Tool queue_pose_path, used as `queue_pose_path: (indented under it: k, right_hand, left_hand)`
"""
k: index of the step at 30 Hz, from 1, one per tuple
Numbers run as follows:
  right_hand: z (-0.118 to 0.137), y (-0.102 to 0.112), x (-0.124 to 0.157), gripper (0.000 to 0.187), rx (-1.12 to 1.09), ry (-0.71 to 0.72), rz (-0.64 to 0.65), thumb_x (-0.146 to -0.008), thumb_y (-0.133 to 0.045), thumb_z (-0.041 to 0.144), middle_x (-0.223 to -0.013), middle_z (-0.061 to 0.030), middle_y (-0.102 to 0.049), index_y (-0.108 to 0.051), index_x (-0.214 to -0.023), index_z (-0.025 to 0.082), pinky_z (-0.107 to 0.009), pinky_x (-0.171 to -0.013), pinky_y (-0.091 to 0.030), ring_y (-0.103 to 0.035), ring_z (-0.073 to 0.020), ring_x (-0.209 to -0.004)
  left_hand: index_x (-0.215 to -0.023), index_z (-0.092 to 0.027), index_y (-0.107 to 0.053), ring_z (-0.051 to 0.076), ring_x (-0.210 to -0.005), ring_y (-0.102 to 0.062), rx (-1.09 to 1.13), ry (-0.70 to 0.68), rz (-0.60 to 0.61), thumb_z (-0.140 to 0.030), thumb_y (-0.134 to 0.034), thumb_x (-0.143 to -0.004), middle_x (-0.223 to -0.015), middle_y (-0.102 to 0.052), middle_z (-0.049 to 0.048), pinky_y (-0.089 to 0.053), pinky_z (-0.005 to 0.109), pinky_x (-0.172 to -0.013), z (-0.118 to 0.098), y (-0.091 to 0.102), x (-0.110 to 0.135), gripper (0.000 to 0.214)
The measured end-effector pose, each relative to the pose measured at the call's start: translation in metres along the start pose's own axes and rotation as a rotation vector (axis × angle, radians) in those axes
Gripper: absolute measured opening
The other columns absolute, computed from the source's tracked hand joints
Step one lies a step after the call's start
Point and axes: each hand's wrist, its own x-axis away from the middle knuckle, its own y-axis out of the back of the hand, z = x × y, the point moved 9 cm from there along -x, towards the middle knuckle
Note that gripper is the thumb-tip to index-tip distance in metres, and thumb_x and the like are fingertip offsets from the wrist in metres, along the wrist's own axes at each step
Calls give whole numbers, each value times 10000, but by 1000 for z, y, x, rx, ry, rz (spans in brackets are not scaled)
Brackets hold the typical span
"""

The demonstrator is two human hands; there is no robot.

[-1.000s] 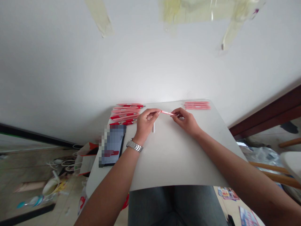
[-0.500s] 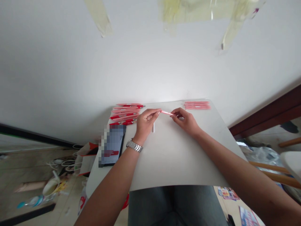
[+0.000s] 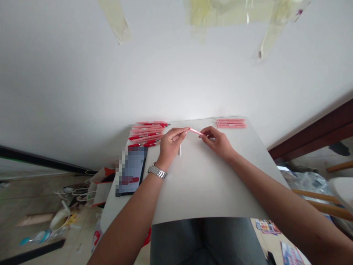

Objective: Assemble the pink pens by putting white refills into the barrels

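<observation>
A slim pink-and-red pen (image 3: pixel 195 131) is stretched between my two hands above the white table (image 3: pixel 209 184). My left hand (image 3: pixel 171 142), with a steel watch at the wrist, pinches its red left end. The fingertips of my right hand (image 3: pixel 216 140) close on the pen's other end. Under my left hand lies a small whitish stick (image 3: pixel 180 150), partly hidden. Left of that hand is a pile of pink and red pens (image 3: pixel 147 132). Several pink pens (image 3: pixel 231 123) lie in a neat row at the back right.
A tablet (image 3: pixel 134 171), partly blurred out, rests on the table's left side. The wall (image 3: pixel 176 73) rises directly behind the table. On the floor to the left are a plastic bottle (image 3: pixel 38 237), a bucket (image 3: pixel 60 219) and cables. A wooden-legged chair (image 3: pixel 320 202) stands at the right.
Almost nothing differs. Both hands keep their pinch on the pen, and its red left end shows slightly less beyond my left fingertips.
</observation>
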Motion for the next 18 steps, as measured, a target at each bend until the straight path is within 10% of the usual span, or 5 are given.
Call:
queue_pose_path:
  k: [18]
  right_hand:
    - [7, 0, 1, 296, -135, -24, 14, -1015, -583, 554, -1133, -100, -804, -536, -1075, 269, -437, -952, -556, -757, -268, -1077]
  left_hand:
    - [-1040, -216, -761, 173, -882, -679, -490, -103, -151, -260, -598, -1005, -1024, -773, 46, -545, 316, -825, -6, 33, -4, 173]
